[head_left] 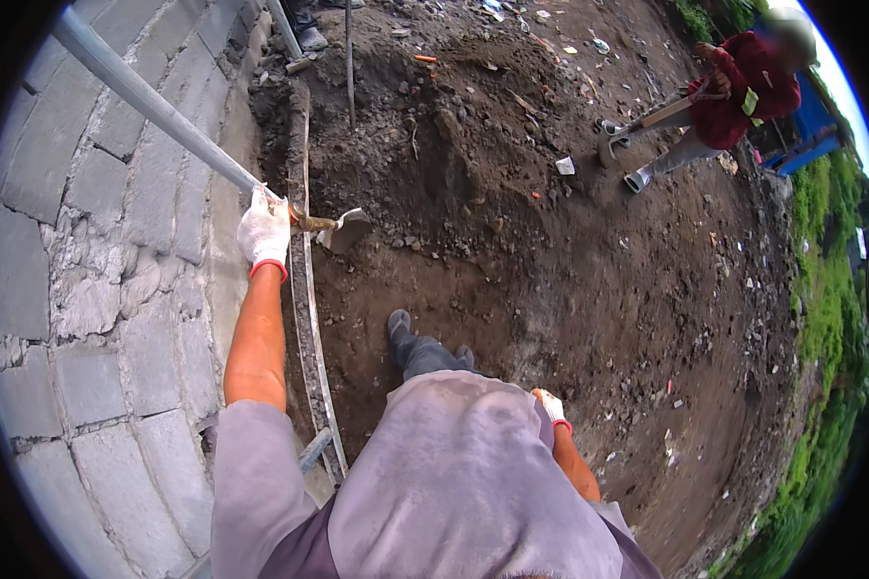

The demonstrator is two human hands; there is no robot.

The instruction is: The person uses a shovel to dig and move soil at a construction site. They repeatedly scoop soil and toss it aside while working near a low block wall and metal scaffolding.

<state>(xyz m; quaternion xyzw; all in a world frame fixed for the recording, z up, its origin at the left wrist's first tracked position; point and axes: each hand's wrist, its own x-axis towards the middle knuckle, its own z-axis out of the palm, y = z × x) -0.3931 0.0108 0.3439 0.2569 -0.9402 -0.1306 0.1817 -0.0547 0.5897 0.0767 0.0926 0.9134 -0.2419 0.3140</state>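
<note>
My left hand (264, 230), in a white glove with a red cuff, is closed around the grey metal pole (169, 118) near its far end, beside the block wall. Just beyond the fingers sticks out a brown, rod-like piece (311, 222); whether the hand touches it I cannot tell. At its tip is a pale grey curved blade (350, 232), close above the soil. My right hand (552, 405), gloved the same way, hangs low at my right side. My body partly covers it, and its fingers do not show clearly.
A concrete block wall (116, 193) rises on the left. Along its foot runs a long narrow board (304, 289). Loose soil and stones (454, 193) lie ahead. At the far right stands a person in a red top (753, 92) with a shovel (661, 116).
</note>
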